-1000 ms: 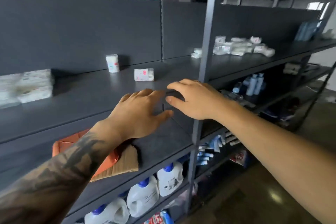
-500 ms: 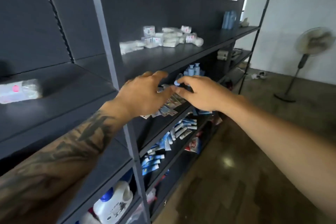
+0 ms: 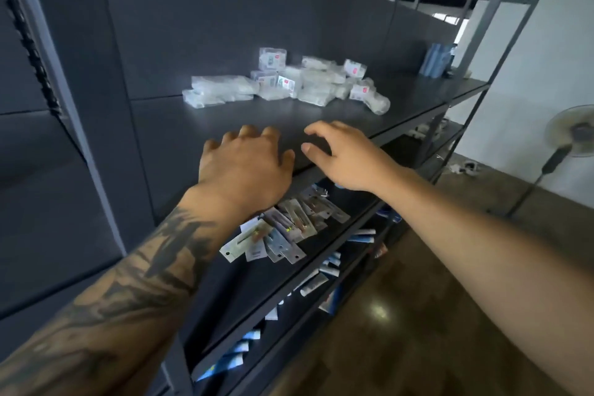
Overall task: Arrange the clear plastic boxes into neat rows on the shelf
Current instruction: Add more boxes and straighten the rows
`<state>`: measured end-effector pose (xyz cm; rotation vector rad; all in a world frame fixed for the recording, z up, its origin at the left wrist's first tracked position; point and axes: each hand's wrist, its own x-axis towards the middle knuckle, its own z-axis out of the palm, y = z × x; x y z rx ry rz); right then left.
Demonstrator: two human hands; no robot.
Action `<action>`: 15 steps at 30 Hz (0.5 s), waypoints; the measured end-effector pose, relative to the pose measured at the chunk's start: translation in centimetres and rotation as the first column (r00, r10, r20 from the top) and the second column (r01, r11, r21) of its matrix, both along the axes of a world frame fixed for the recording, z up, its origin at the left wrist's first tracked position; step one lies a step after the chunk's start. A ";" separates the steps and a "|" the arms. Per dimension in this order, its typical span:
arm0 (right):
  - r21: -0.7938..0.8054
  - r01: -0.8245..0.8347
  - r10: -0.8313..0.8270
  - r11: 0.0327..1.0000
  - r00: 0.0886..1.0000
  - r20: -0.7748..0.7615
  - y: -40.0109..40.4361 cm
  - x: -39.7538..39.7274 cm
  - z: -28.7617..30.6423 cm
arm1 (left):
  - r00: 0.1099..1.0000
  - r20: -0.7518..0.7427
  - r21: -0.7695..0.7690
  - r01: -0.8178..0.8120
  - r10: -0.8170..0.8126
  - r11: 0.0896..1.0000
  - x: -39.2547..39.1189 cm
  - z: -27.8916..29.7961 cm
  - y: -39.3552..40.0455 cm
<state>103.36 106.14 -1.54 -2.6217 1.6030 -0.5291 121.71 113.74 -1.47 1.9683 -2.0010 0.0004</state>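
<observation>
Both hands had travelled right along the shelving within the last second — from a bay holding only two stray boxes to the next bay, where the main pile of clear plastic boxes (image 3: 289, 82) lay in a loose heap at the back of the shelf (image 3: 418, 96). Judgement: the heap was now within reach, so sorting into rows could begin; none of it looked aligned yet.

Left hand (image 3: 246, 167) — palm down above the front of the shelf, fingers spread and slightly bent, holding nothing. Right hand (image 3: 347, 157) — just beside it, fingers loosely curved forward, thumb out, grip empty. Neither touched a box; the pile sat well beyond the fingertips, near the back panel.

Blister-carded items (image 3: 283, 231) lay scattered on the shelf below.
</observation>
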 end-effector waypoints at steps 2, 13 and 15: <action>0.012 -0.028 0.028 1.000 1.000 0.009 -2.1 0.7 -0.6 | 0.999 -0.014 0.031 -0.043 0.043 0.999 0.3 -0.2 -1.3; 0.170 -0.174 0.198 0.970 0.971 -0.134 -12.7 2.5 -2.1 | 0.976 0.087 0.170 -0.214 0.201 0.962 -0.2 -3.2 -5.3; 0.186 -0.231 0.257 0.955 0.957 -0.133 -15.2 3.2 -2.0 | 0.971 0.081 0.175 -0.237 0.226 0.956 -0.6 -3.4 -5.7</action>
